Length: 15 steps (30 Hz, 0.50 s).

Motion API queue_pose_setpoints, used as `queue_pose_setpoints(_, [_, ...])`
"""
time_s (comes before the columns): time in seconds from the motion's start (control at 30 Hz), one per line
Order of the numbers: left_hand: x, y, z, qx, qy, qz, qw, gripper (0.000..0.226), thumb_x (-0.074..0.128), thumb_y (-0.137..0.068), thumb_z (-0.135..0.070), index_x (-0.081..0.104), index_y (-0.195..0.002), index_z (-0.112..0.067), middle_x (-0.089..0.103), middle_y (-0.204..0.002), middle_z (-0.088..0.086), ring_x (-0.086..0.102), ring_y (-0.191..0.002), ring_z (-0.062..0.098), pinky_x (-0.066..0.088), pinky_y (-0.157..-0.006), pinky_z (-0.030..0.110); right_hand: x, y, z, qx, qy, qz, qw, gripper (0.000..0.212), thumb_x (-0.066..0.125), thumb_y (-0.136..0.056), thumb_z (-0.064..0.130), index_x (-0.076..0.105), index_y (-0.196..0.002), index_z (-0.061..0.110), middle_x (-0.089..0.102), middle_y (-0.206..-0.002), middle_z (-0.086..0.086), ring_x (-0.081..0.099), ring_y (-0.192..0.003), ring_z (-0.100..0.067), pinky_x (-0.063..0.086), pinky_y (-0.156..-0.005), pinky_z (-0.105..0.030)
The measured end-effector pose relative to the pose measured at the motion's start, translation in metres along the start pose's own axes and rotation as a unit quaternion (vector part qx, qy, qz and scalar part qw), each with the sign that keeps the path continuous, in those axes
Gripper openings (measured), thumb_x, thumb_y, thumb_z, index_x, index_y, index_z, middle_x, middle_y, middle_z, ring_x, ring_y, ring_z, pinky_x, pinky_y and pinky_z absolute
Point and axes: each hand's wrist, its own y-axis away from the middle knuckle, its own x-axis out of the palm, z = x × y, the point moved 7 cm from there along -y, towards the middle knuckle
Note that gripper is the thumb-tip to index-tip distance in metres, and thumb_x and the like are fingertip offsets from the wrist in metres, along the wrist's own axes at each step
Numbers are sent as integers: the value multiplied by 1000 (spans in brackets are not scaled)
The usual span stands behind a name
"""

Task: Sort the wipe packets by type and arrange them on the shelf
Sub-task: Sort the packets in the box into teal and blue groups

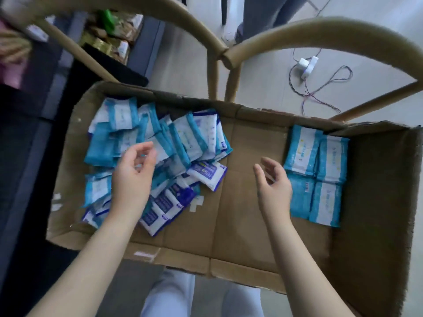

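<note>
The box (183, 259) lies open and fills the middle of the frame; its near rim runs along the lower centre and its tall right wall closes off the right side. The pile (160, 145) of mixed packets covers the left part of the box floor and reaches the far wall. The four packets (318, 175), all light blue with white panels, lie flat in a two-by-two block at the right, edges touching, just beside the right wall. Between pile and block a wide strip of bare cardboard is free. The left hand (134, 179) hovers over the pile with fingers loosely curled, grasping nothing. The right hand (273, 188) hovers over the bare strip, near the block's left edge, fingers relaxed and apart, grasping nothing. The dark-blue packets (169, 202) lie at the pile's lower edge. Print shows on these and on the white panels, but it is too blurred to read. Beyond the far rim, two curved chair backs (343, 30) stand in the upper frame, and a cable (320, 88) lies on the floor at upper right.
</note>
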Motion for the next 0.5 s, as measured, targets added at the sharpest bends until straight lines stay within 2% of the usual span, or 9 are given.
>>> queue_pose_setpoints(0.07, [-35, -33, 27, -17, -26, -42, 999, 21, 57, -98, -29, 60, -118, -24, 61, -118, -6, 59, -107, 11, 44, -89, 16, 48, 8, 32, -29, -11, 41, 999, 19, 68, -93, 26, 65, -112, 26, 67, -111, 7, 62, -108, -10, 51, -94, -26])
queue_pose_setpoints(0.17, [-63, -78, 74, -73, -58, -56, 994, 37, 59, -97, -31, 56, -130, -14, 54, -133, 7, 52, -122, 23, 40, -104, 31, 114, 17, 69, -62, 1, 107, 992, 15, 67, -94, 28, 65, -108, 26, 68, -105, 10, 63, -96, -4, 49, -83, -17])
queue_pose_setpoints(0.23, [-68, -95, 98, -129, -68, -46, 988, 47, 57, -97, -39, 51, -136, -13, 47, -140, 11, 46, -129, 27, 34, -109, 34, 151, 20, 84, -64, 30, 149, 986, 21, 65, -95, 33, 65, -113, 23, 66, -102, 15, 61, -91, 3, 47, -76, -10])
queue_pose_setpoints(0.3, [-70, -109, 109, -160, -82, -45, 983, 56, 53, -96, -49, 47, -140, -15, 44, -143, 12, 40, -133, 30, 31, -113, 39, 180, 19, 88, -54, 69, 177, 980, 30, 63, -95, 39, 64, -119, 22, 63, -100, 18, 61, -91, 2, 48, -78, -14])
queue_pose_setpoints(0.4, [-69, -137, 116, -169, -89, -47, 980, 65, 52, -90, -62, 53, -136, -16, 50, -139, 9, 41, -131, 32, 30, -114, 44, 209, 14, 84, -24, 154, 201, 967, 36, 65, -93, 42, 65, -119, 17, 65, -104, 7, 61, -95, -9, 51, -84, -28])
queue_pose_setpoints(0.5, [-56, -160, 114, -197, -36, -13, 980, 72, 51, -74, -78, 65, -113, -19, 63, -121, 2, 51, -121, 27, 42, -106, 45, 213, 8, 77, 6, 185, 187, 965, 34, 75, -86, 34, 67, -114, 15, 67, -106, 2, 62, -95, -13, 55, -85, -32])
